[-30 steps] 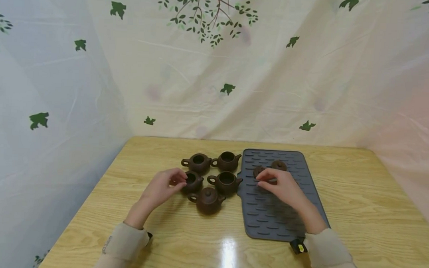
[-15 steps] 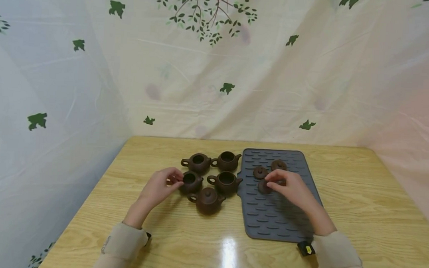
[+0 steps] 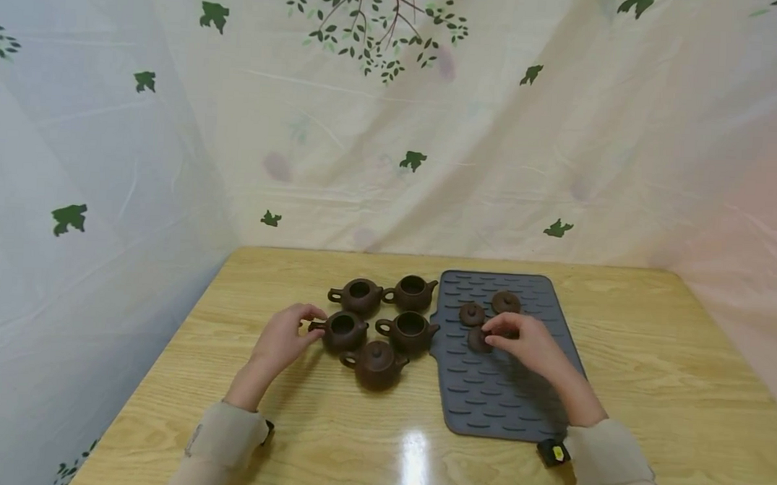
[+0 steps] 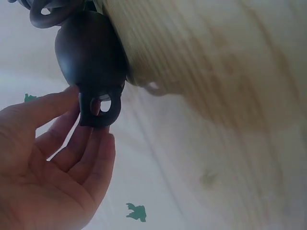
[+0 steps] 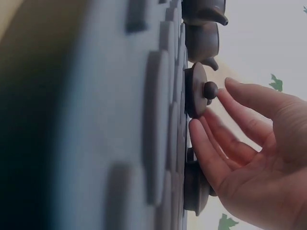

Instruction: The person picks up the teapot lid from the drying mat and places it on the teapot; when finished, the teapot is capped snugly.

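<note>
My left hand (image 3: pixel 283 341) holds the handle of a dark brown open teapot (image 3: pixel 353 336) at the left of the group. In the left wrist view, the thumb lies at the top of the handle (image 4: pixel 115 111) and the other fingers reach behind it. On the right, my right hand (image 3: pixel 529 344) is over a small brown teapot lid (image 3: pixel 477 341) lying on the grey mat (image 3: pixel 479 398). The right wrist view shows thumb and index fingertips beside the round knob of that lid (image 5: pixel 196 88), with the thumb slightly apart and the fingers loosely bent.
More open teapots (image 3: pixel 409 333) stand close together, beside one with its lid on (image 3: pixel 379 371) at the front. Two further lids, one at the mat's middle (image 3: pixel 471 315) and another behind (image 3: pixel 506 302), lie near my right hand. A leaf-patterned curtain (image 3: pixel 339 175) encloses the table (image 3: pixel 354 436).
My left hand has drawn slightly left, bringing the teapot's handle into view. The right hand has shifted right and slightly towards me, uncovering the middle lid, then stayed over the nearest lid.
</note>
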Motion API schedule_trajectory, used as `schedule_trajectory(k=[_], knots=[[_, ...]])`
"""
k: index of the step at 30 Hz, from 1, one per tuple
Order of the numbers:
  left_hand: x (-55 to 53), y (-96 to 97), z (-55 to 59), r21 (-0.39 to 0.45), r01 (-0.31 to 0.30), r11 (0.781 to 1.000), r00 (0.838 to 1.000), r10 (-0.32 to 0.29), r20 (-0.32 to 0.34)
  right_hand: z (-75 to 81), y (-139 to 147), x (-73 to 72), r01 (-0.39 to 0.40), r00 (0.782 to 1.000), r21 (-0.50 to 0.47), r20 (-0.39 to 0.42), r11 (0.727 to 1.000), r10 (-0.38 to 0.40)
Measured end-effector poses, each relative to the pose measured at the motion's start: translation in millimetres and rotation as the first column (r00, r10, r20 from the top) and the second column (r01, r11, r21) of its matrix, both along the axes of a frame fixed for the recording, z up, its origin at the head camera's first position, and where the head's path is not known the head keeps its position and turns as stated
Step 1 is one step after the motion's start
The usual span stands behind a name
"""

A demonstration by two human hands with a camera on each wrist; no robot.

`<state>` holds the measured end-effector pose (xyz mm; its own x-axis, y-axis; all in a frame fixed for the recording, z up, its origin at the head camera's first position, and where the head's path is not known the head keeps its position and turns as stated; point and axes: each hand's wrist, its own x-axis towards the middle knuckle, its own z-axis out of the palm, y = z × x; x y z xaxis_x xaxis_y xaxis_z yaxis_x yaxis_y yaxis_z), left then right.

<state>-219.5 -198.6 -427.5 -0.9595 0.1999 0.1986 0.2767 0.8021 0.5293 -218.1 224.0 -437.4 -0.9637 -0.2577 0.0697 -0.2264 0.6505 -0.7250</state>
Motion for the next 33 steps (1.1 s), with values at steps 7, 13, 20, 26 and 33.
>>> schedule_trajectory(k=[7,13,20,26,33], knots=[[-3.3,-0.7,-2.7,0.013,-0.075,0.997,0.995,0.074,0.073,-9.3,-9,-4.7,0.025,0.998,0.037,0.058,0.999,-0.027],[-4.2,0.3,-1.6,-0.030,-0.092,0.995,0.992,0.094,0.086,-15.4,-15,-3.9,0.098,0.992,0.075,0.069,0.992,-0.103],[-9.6,3.8,2.6,-0.025,-0.068,0.997,0.990,0.071,0.122,-12.4,-13,-4.6,0.134,0.988,0.114,0.059,0.984,-0.141],[-11.4,4.1,4.6,-0.042,-0.068,0.997,0.986,0.074,0.147,-11.2,-15,-6.3,0.145,0.988,0.139,0.042,0.980,-0.152],[-13.4,5.3,6.5,-0.044,-0.063,0.997,0.984,0.069,0.163,-12.1,-14,-4.5,0.157,0.985,0.110,0.049,0.981,-0.163]])
